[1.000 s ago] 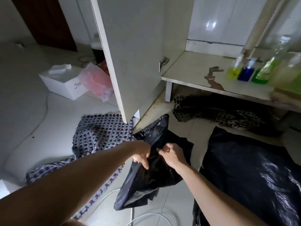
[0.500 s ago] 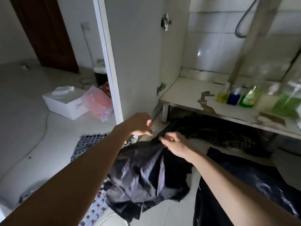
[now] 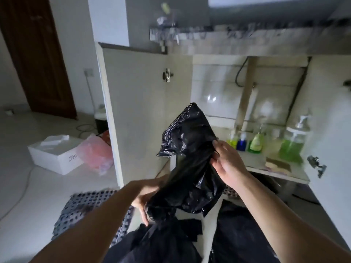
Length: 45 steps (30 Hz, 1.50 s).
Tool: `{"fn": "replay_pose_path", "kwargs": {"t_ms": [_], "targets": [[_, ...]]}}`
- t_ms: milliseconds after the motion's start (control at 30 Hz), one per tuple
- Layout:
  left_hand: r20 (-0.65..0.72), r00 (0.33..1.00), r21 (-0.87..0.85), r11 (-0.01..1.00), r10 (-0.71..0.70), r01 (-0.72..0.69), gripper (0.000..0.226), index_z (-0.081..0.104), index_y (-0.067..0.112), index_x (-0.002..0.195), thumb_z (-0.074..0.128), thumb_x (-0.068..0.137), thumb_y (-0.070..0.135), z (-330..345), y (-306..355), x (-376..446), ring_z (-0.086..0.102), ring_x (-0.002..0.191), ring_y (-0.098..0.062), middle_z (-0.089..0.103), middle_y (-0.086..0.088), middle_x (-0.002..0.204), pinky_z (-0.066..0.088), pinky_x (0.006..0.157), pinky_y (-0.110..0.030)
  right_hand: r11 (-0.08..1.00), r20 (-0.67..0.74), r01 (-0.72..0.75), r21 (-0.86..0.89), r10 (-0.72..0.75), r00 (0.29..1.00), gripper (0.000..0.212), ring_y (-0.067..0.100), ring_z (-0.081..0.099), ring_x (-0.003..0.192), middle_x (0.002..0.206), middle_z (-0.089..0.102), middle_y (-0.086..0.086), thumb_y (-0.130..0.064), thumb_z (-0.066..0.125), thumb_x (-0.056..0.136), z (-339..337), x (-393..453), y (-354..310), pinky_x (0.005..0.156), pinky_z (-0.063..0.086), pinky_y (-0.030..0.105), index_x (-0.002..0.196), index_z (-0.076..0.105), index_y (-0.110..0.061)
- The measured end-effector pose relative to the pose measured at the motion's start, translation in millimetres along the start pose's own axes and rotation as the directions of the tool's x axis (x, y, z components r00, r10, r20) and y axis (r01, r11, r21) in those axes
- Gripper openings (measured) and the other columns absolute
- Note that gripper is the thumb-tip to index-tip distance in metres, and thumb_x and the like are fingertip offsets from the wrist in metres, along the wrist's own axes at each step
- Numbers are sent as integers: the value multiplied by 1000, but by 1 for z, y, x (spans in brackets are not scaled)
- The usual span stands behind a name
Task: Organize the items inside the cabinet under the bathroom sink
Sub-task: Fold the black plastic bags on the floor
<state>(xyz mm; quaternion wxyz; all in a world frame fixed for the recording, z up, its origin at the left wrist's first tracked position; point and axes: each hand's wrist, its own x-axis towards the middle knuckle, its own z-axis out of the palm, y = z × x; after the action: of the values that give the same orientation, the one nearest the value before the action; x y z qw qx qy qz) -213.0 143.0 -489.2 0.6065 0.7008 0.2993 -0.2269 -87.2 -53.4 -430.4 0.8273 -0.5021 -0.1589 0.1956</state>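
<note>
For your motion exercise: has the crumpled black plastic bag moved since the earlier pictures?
Yes. The crumpled black plastic bag has risen from floor level, its top now above the cabinet shelf, held by both hands.

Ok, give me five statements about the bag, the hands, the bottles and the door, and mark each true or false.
1. Both hands are on the black bag. True: the right hand grips its upper part, the left hand holds it lower down.
2. The cabinet door is closed. False: it stands open, showing the shelf inside.
3. Bottles of green liquid stand on the shelf. True; a blue one stands among them.
4. The white box is inside the cabinet. False: it sits on the floor left of the door.
5. The bag lies flat on the floor. False: it is lifted in front of the cabinet.
</note>
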Motion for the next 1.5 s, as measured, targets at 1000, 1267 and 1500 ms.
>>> {"fn": "replay_pose_path", "kwargs": {"t_ms": [1000, 1267, 1500], "targets": [[40, 324, 697, 206, 945, -687, 41, 59, 17, 125, 48, 89, 0, 166, 138, -27, 61, 101, -25, 66, -10, 113, 48, 91, -34, 26, 151, 162, -986, -251, 956, 57, 19, 57, 110, 122, 57, 5, -14, 72, 77, -167, -75, -99, 90, 45, 19, 129, 48, -11], [224, 340, 755, 58, 913, -654, 41, 62, 18, 123, 48, 89, -1, 165, 129, -40, 62, 99, -19, 69, -4, 112, 42, 84, -20, -43, 421, 420, -907, -172, 891, 82, 11, 23, 142, 155, 22, -5, -13, 76, 75, -145, -69, -90, 110, 17, 17, 143, 33, -27], [306, 408, 774, 25, 860, -632, 29, 64, 19, 119, 53, 93, 13, 161, 125, -41, 63, 102, -19, 70, -2, 113, 47, 91, -32, -381, 408, 379, -844, 5, 913, 39, 5, 8, 146, 149, 32, -19, -32, 66, 84, -141, -61, -78, 115, -4, 43, 123, 60, -36]]}}
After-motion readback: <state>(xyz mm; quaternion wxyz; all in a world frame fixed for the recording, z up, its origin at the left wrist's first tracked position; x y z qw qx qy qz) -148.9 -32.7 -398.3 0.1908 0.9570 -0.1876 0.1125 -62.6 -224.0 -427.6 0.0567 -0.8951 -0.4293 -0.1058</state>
